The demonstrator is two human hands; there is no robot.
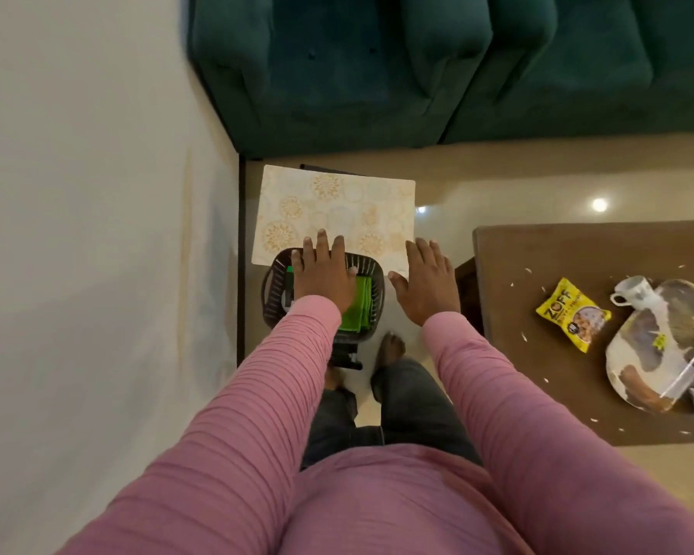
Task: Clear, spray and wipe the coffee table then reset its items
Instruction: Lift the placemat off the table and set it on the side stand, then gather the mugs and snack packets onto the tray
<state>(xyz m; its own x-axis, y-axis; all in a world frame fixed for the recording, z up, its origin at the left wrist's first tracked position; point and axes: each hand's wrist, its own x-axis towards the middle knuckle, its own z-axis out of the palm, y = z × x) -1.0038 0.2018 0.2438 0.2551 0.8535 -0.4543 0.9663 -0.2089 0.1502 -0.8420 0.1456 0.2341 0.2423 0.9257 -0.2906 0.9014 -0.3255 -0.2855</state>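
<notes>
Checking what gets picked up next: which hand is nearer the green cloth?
Left. The left hand hovers directly over the green cloth; the right hand is off to its right.

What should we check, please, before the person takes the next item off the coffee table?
1. Placemat off the table, by the sofa: ok.
2. Left hand free: cannot tell, over the basket.
3. Right hand free: cannot tell, at the placemat's corner.
4. Green cloth ready in basket: ok.
5. Coffee table cleared: not ok; snack packet, cup, plate and crumbs remain.
</notes>
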